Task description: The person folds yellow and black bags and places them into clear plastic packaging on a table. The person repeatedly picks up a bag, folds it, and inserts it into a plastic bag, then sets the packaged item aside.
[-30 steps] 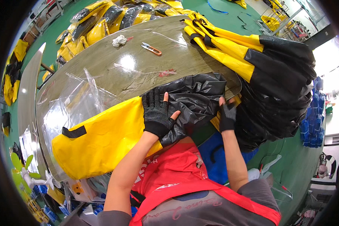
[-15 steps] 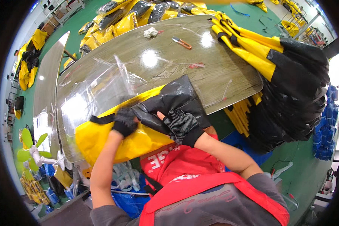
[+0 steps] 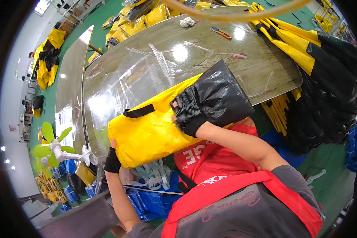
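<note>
A yellow bag (image 3: 146, 133) with a black end (image 3: 222, 95) lies folded on the near edge of the table, slanting up to the right. A short black strap handle (image 3: 139, 112) crosses its far side. My right hand (image 3: 187, 110), in a dotted black fingerless glove, rests on top where yellow meets black, fingers apart. At the bag's left end, my left hand (image 3: 113, 159) grips the edge, its thumb upright against the yellow side. The other left fingers are hidden behind the bag.
Clear plastic film (image 3: 127, 79) covers much of the tabletop (image 3: 210, 51). Orange-handled snips (image 3: 221, 33) and a white crumpled wad (image 3: 187, 22) lie at the far side. Stacked yellow-and-black bags (image 3: 317, 75) hang over the right edge. A green-bladed fan (image 3: 56, 147) stands left.
My left hand has gone from the bag's top to its left end. The right hand has slid left off the black part. The black end now lies flatter, and the whole view has shifted.
</note>
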{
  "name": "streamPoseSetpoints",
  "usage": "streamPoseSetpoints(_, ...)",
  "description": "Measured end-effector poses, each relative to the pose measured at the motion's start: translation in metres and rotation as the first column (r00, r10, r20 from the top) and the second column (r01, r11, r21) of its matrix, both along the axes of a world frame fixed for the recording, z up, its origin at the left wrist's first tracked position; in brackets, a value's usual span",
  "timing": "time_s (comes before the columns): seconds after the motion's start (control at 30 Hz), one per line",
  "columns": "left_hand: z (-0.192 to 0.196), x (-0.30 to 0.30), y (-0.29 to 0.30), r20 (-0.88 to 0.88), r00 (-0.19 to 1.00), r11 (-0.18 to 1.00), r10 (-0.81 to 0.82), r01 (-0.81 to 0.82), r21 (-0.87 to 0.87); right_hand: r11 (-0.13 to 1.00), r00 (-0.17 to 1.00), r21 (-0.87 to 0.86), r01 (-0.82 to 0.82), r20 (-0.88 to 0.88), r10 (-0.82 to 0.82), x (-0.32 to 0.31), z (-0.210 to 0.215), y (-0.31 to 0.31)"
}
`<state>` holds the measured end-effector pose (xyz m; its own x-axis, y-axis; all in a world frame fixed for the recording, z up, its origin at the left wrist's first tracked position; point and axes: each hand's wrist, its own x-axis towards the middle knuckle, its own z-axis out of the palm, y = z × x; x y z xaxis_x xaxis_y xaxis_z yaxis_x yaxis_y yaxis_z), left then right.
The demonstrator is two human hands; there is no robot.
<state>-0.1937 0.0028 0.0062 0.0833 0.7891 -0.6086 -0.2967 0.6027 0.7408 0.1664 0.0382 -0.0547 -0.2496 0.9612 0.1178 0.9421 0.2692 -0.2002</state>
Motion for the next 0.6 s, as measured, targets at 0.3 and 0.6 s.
streamPoseSetpoints(0.3, 0.133, 0.212, 0.020, 0.129, 0.935, 0.884, -0.332, 0.260, 0.388, 0.996, 0.978, 0.033, 0.087, -0.194, -0.079, -0.007, -0.002, -0.013)
streamPoseSetpoints(0.6, -0.007, 0.403, 0.037, -0.637, 0.748, 0.561, -0.187, 0.613, 0.556, 0.997, 0.935, -0.057, 0.053, -0.347, -0.070, 0.013, -0.003, -0.055)
